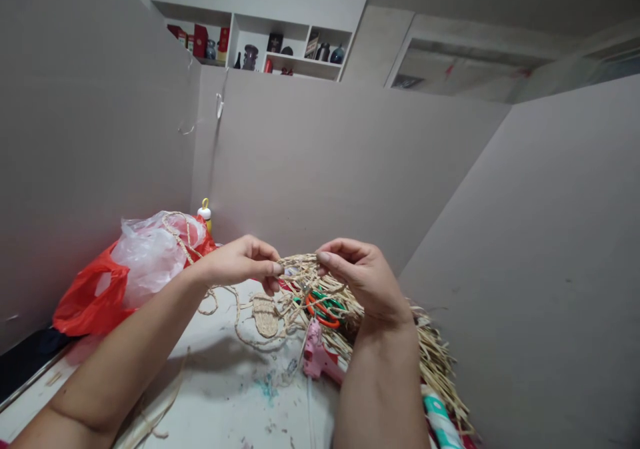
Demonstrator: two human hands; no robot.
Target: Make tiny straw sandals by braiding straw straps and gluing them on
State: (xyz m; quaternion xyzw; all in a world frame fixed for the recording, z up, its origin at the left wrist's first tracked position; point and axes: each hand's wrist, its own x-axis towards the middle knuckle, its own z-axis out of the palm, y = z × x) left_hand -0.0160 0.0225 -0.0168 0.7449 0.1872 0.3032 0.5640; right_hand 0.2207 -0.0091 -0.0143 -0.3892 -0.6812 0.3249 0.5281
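Pinching the braided straw strip (300, 259) between thumb and fingertips, your left hand (250, 261) and your right hand (357, 272) hold it at two places. The strip is beyond the pink glue gun (313, 352), and its long axis goes left to right, almost level. It looks pale tan and narrow, with twisted strands. An oval woven piece (265, 314) lies to the left of the glue gun, beyond it.

Left hand (245, 262), right hand (364, 277), left forearm (137, 342) and right forearm (384, 382) are bare; a curved skin crease (75, 420) marks the left elbow (86, 402).
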